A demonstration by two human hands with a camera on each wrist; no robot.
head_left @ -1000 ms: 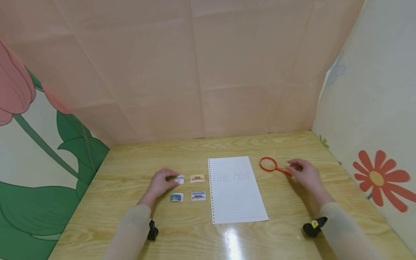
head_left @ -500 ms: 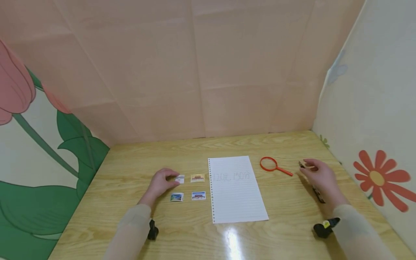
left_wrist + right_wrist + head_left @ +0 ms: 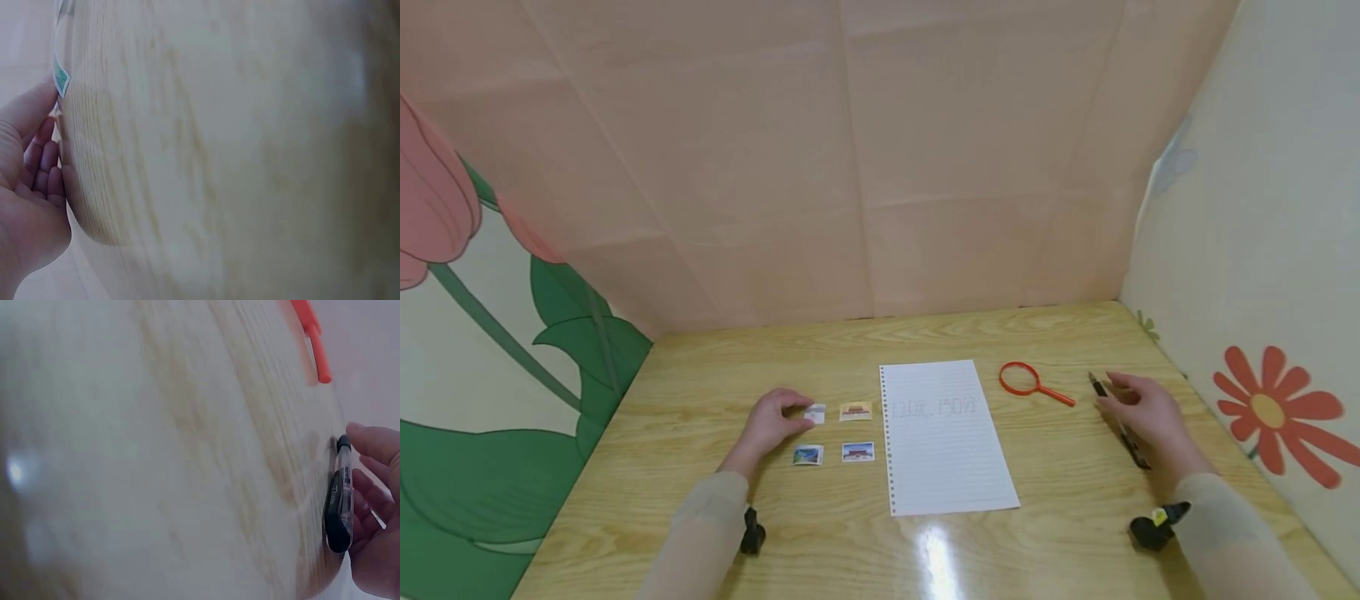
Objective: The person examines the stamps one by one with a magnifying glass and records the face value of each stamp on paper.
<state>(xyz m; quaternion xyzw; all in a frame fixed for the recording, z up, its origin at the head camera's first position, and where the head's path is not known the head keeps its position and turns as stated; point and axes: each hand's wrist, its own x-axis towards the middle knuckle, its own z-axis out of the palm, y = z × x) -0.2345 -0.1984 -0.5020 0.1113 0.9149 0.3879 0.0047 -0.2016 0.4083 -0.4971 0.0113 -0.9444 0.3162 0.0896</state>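
My left hand [image 3: 769,423] rests on the table, thumb and index finger pinching a small pale stamp [image 3: 816,414] at its edges. In the left wrist view, the thumb of my left hand [image 3: 31,162] is close to a green-marked paper corner [image 3: 61,78]. On the right, a black gel pen with a clear barrel [image 3: 1135,451] lies slantwise on the wood. My right hand [image 3: 1150,412] hovers loosely just right of it, thumb and fingers apart, covering its middle. The right wrist view shows the pen [image 3: 340,500] beside the fingers of my right hand [image 3: 378,487].
Near the pale stamp lie a yellow stamp [image 3: 855,412], a blue-green landscape stamp [image 3: 808,455] and a stamp with a red building [image 3: 858,452]. Lined paper [image 3: 951,467] with one handwritten line lies mid-table. A red magnifying glass [image 3: 1038,387] lies between paper and pen.
My right hand has moved right, away from the magnifying glass handle, carrying the pen, then has eased off it; more of the pen shows now. The left hand and the stamps have not moved.
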